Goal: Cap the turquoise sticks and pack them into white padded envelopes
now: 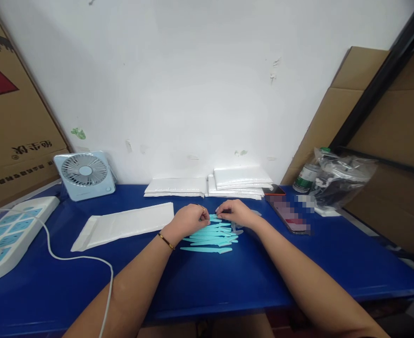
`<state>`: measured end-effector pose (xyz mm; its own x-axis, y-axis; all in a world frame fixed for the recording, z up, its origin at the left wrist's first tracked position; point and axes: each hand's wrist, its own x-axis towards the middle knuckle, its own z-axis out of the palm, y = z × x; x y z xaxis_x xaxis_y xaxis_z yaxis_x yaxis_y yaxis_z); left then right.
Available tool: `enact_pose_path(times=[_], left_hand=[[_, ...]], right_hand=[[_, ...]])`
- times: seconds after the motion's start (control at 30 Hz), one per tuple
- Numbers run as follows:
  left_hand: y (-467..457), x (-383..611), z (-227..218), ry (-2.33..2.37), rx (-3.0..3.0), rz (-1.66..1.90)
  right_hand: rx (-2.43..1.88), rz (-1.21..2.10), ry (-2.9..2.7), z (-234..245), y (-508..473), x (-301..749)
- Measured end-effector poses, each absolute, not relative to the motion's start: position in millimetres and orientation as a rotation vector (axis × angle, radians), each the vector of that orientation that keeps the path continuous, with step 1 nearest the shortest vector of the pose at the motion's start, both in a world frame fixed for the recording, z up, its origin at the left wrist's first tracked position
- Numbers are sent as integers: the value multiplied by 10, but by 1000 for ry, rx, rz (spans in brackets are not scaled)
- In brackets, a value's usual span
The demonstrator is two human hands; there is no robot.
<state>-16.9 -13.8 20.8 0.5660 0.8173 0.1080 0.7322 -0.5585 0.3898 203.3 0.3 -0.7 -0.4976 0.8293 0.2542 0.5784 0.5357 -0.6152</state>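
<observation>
A heap of several thin turquoise plastic strips lies on the blue table in front of me. My left hand and my right hand rest at the far edge of the heap, fingers curled and pinched. Between them they hold one turquoise strip at its two ends. A gold bracelet sits on my left wrist.
A flat white padded envelope lies left of the heap, and stacks of white envelopes line the wall. A small fan, a white power strip with cable, a phone and a plastic bag stand around.
</observation>
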Motion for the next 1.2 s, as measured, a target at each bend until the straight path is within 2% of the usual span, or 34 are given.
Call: enact_pose_path(times=[0.17,0.37,0.6,0.8,1.2], left_hand=[[-140,-124,112,1284,2499,328],[-166,-91,154,1381,2442,264],[-225,-69,212,1462,2380,226],[-206,-70,184,1472,2354,189],[-93,-173,124,1380,2293,327]], right_hand=[[-1029,701,-2398,231,-148,2316],[-1108,641,-2535,169,-181,2365],[-1249,880,-2241,128,-144,2461],[-1262,1265,-2014,166,-142,2552],[-1228,1358,-1911,154,-137,2531]])
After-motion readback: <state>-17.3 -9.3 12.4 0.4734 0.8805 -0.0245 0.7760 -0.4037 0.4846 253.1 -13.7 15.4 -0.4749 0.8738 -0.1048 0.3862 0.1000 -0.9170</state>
